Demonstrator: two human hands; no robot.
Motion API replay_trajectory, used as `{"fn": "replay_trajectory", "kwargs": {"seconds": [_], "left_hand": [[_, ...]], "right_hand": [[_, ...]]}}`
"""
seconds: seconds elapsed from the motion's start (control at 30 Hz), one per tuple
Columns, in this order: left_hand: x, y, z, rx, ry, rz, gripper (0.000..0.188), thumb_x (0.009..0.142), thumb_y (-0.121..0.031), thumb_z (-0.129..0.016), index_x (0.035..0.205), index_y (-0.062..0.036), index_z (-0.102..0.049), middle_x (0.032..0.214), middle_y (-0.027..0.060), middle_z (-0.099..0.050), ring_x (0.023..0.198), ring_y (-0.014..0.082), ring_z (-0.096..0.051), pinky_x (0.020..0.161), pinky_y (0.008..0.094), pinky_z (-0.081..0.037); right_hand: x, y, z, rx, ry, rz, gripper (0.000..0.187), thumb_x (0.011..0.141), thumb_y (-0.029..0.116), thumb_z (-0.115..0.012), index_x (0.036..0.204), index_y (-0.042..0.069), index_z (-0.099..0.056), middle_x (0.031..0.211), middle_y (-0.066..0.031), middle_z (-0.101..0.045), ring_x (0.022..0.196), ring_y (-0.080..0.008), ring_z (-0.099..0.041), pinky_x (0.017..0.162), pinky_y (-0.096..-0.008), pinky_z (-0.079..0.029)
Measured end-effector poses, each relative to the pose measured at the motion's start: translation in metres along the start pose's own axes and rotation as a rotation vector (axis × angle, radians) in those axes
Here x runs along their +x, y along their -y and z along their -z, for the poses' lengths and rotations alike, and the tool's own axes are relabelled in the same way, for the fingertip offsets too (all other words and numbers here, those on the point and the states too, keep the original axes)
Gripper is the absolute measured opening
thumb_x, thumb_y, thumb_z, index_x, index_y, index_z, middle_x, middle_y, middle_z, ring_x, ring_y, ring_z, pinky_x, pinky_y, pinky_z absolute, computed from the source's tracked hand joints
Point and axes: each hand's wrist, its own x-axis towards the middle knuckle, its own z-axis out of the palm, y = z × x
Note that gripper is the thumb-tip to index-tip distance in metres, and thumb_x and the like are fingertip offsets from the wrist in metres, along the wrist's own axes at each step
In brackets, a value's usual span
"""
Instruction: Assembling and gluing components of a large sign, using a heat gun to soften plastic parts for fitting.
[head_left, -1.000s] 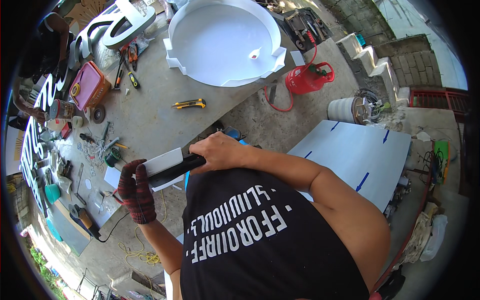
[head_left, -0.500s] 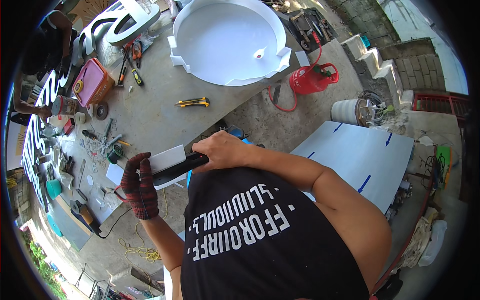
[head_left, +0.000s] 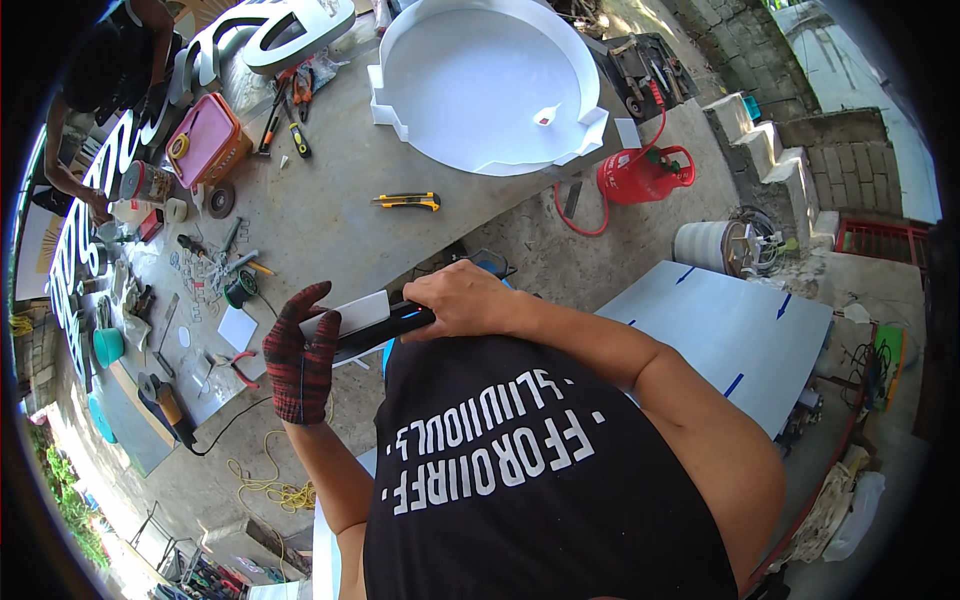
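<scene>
My left hand (head_left: 300,358), in a dark red knit glove, presses against the end of a white strip (head_left: 352,313) held in front of my chest. My bare right hand (head_left: 462,300) is closed over the other end, gripping the white strip together with a long black tool (head_left: 385,329) that lies along its lower edge. Both hands are held over the near edge of a grey worktable (head_left: 330,215). My black sleeveless shirt fills the lower part of the view.
On the worktable lie a large white round tray-like form (head_left: 480,85), a yellow utility knife (head_left: 407,201), a pink case (head_left: 203,140), pliers and small tools. A red gas cylinder (head_left: 640,175) and a white sheet (head_left: 720,335) are on the floor. Another person (head_left: 100,90) works far left.
My hands with the white strip and black tool stay nearly in place. The gloved left hand has shifted slightly up along the strip's end.
</scene>
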Motion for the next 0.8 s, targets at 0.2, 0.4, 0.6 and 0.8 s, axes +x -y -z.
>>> {"fn": "replay_trajectory", "kwargs": {"seconds": [0.2,0.4,0.6,0.8], "left_hand": [[0.005,-0.008,0.010,0.073,0.120,0.058,0.040,0.091,-0.011,-0.070,0.130,-0.0069,-0.067,0.108,0.0088,-0.074,0.095,0.0150,-0.066,0.082,0.0317,-0.054],[0.003,-0.010,0.007,0.065,0.112,0.072,0.041,0.090,-0.013,-0.068,0.131,-0.0057,-0.067,0.109,0.0017,-0.070,0.088,0.0100,-0.060,0.083,0.0295,-0.050],[0.003,-0.014,0.006,0.083,0.116,0.113,0.043,0.089,-0.012,-0.069,0.131,-0.0050,-0.066,0.112,0.0027,-0.071,0.089,0.0104,-0.060,0.083,0.0292,-0.051],[-0.003,-0.006,0.007,-0.046,0.084,0.054,0.052,0.091,-0.022,-0.073,0.138,-0.0046,-0.060,0.111,0.0089,-0.072,0.096,0.0139,-0.064,0.088,0.0321,-0.051]], "right_hand": [[-0.001,0.001,-0.002,-0.068,0.007,0.042,0.052,0.086,0.054,-0.072,0.085,0.005,-0.056,0.079,-0.0129,-0.066,0.078,-0.0344,-0.069,0.071,-0.0445,-0.055],[-0.001,0.002,-0.002,-0.062,0.013,0.046,0.053,0.086,0.055,-0.072,0.085,0.004,-0.056,0.080,-0.0129,-0.066,0.080,-0.0344,-0.069,0.071,-0.0443,-0.055],[-0.002,0.003,-0.001,-0.069,0.015,0.052,0.053,0.086,0.055,-0.072,0.086,0.004,-0.056,0.080,-0.0125,-0.066,0.079,-0.0341,-0.069,0.071,-0.0441,-0.055],[-0.002,0.002,0.001,-0.046,0.030,0.025,0.052,0.086,0.055,-0.073,0.084,0.005,-0.057,0.079,-0.0127,-0.066,0.078,-0.0341,-0.069,0.071,-0.0439,-0.055]]}}
